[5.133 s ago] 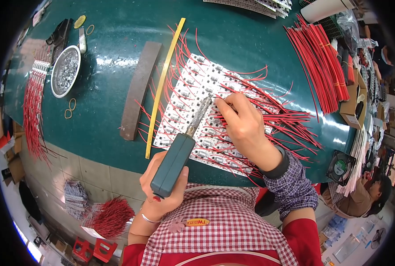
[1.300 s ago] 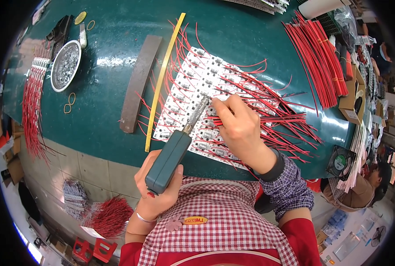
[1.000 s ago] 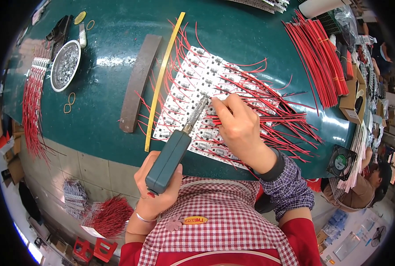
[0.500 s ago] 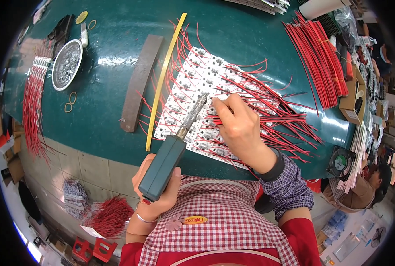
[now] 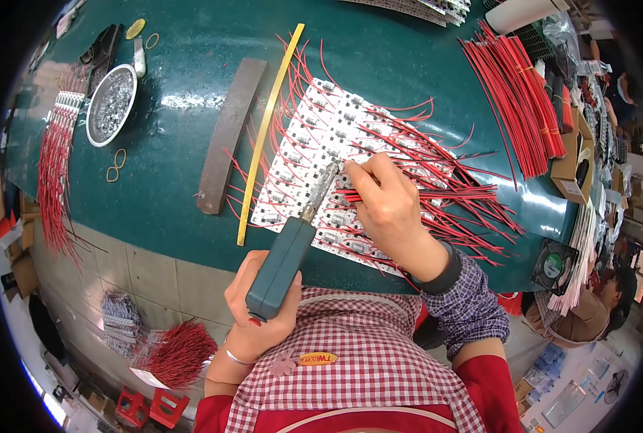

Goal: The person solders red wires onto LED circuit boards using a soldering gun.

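Note:
My left hand (image 5: 267, 303) is wrapped round the green handle of a soldering iron (image 5: 285, 260). The iron's silvery shaft slants up over a white sheet of small circuit boards (image 5: 292, 155), its tip close to the fingertips of my right hand (image 5: 388, 198). Those right fingers are pinched on red and black wires (image 5: 437, 193) that run out to the right from under the hand. Many more red wires fan off both sides of the boards. A yellow strip (image 5: 269, 130) lies along the boards' left edge. Whether the tip touches a board is too small to tell.
Left of the strip lies a brown bar (image 5: 231, 137). A white bowl of metal bits (image 5: 112, 105) and a wired board bundle (image 5: 56, 151) sit farther left. Bundles of red wire (image 5: 516, 101), a cardboard box (image 5: 572, 162) and a small black fan (image 5: 554, 263) are on the right.
The soldering iron and my left hand have shifted a little right, with the tip slightly nearer me. My right hand keeps its pinch in almost the same spot.

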The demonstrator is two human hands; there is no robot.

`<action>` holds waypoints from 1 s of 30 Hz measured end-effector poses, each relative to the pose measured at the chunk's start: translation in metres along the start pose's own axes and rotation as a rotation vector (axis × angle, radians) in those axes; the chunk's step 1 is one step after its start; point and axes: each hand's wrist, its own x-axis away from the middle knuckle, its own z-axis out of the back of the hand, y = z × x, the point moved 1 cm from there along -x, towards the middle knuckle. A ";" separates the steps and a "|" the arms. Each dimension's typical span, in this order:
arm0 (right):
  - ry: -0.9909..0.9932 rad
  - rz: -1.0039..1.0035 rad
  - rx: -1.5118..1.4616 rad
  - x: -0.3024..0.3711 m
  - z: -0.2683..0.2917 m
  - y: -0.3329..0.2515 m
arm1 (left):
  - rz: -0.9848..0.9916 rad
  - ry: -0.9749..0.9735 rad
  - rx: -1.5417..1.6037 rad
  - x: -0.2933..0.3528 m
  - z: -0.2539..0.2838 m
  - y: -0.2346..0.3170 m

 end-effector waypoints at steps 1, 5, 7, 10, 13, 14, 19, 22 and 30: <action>0.000 0.001 0.000 0.000 0.000 0.000 | 0.000 0.001 0.000 0.000 0.000 0.001; 0.019 0.004 -0.029 0.000 -0.001 0.000 | 0.017 -0.022 0.003 0.000 0.002 0.003; 0.017 0.002 -0.034 0.000 -0.001 0.001 | 0.021 -0.033 0.001 -0.001 0.002 0.005; 0.017 0.005 -0.039 0.000 -0.001 0.002 | 0.013 -0.002 0.021 -0.003 0.002 0.007; 0.015 0.006 -0.040 0.000 0.000 0.001 | 0.040 -0.025 0.028 -0.003 0.004 0.008; 0.014 0.006 -0.034 0.000 0.000 0.001 | 0.018 -0.041 0.017 -0.003 0.005 0.007; 0.008 0.011 -0.017 0.001 -0.002 0.001 | 0.005 -0.054 -0.015 0.000 0.007 0.003; 0.010 0.014 -0.014 0.000 -0.001 0.000 | -0.055 -0.078 -0.126 0.008 0.010 -0.006; 0.016 -0.009 -0.027 0.000 -0.001 0.002 | -0.089 0.098 -0.046 0.014 0.013 -0.011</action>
